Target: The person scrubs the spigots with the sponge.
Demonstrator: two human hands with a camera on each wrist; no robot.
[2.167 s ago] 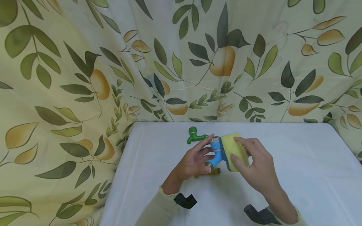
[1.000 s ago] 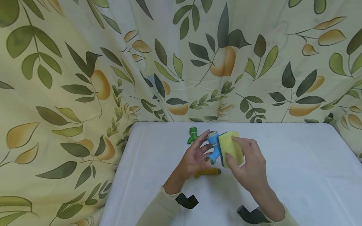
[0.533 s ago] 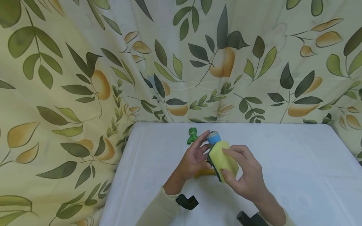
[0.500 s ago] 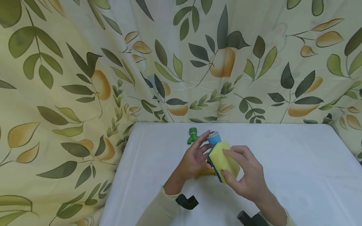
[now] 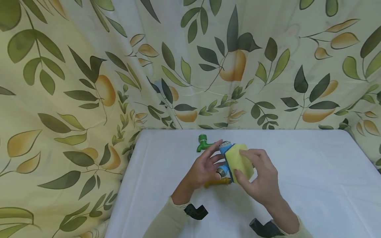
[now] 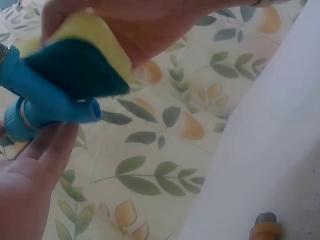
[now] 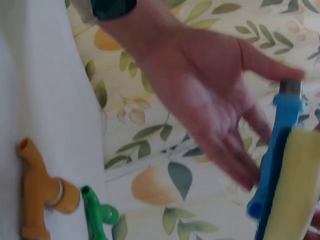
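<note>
Blue tap [image 6: 42, 95] is being pinched in left hand [image 5: 202, 170]; sponge [image 5: 238, 162], gripped by right hand's [image 5: 263, 177] fingers, is being held dark-face-on along tap's right side

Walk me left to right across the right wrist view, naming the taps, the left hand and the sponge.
Orange tap, green tap, left hand, blue tap, yellow sponge.

Smooth blue plastic tap [image 6: 47, 102], matt foam sponge [image 5: 239, 162].
</note>
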